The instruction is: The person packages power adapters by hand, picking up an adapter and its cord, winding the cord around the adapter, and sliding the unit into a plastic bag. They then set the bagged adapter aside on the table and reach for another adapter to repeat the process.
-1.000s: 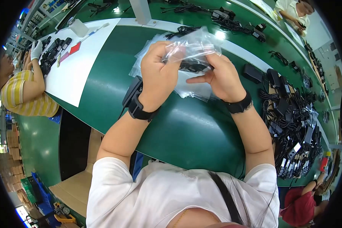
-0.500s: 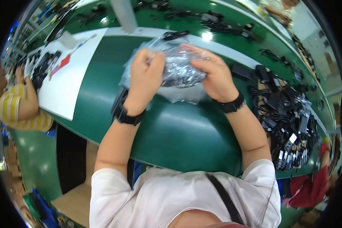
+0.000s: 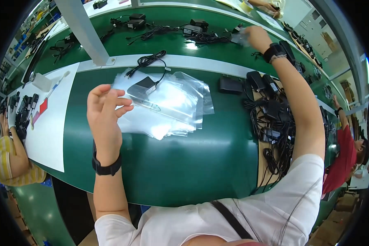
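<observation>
A stack of clear plastic bags [image 3: 174, 112] lies on the green table in front of me. On it sits a black power adapter [image 3: 145, 85], its coiled cable [image 3: 147, 61] reaching past the stack's far edge. My left hand [image 3: 105, 112] hovers at the stack's left side, fingers loosely bent and apart, with nothing in them. Stretched out to the far right, my right hand [image 3: 259, 39] is closed on a clear plastic bag [image 3: 240, 38] above the green surface beyond the pale ledge. What that bag contains is too blurred to tell.
Many black adapters and cables [image 3: 272, 110] lie on cardboard at right, beside a black box-shaped piece [image 3: 231, 85]. More adapters [image 3: 192, 29] line the far green surface. A grey post [image 3: 80, 30] rises at far left. A white sheet [image 3: 55, 123] covers the left side. Other people work nearby.
My hands have parted from the crumpled plastic bag in the middle. The right one has swung far right with a bag; the left has moved left and opened. The bag stack and adapter now show.
</observation>
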Action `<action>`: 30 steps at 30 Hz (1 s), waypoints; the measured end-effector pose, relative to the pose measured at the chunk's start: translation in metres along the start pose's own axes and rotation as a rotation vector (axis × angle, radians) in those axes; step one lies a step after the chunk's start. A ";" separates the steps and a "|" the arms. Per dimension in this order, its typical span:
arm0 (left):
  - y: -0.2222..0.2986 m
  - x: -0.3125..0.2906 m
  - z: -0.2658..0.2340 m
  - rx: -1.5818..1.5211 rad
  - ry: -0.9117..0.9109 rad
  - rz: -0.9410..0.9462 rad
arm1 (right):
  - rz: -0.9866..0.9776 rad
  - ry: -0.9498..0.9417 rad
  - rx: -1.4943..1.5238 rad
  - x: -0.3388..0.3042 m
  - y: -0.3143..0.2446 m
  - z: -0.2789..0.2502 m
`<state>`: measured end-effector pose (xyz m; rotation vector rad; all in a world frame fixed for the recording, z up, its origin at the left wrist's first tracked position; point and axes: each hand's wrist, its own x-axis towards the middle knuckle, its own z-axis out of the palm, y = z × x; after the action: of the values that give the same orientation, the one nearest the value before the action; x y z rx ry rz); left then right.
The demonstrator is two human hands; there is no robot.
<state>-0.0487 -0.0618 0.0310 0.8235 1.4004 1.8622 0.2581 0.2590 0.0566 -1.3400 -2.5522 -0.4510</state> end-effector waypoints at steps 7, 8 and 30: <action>-0.016 0.015 0.008 0.040 0.029 0.176 | 0.363 -0.275 -0.148 -0.010 0.165 0.133; -0.018 0.014 -0.001 0.070 0.072 0.205 | 0.346 -0.320 -0.150 0.009 0.126 0.142; -0.010 -0.007 0.007 0.098 -0.067 0.322 | 0.867 -0.198 1.003 0.042 -0.024 0.117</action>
<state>-0.0378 -0.0621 0.0223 1.2086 1.3902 1.9916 0.2083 0.3207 -0.0422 -1.7927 -1.5522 0.9927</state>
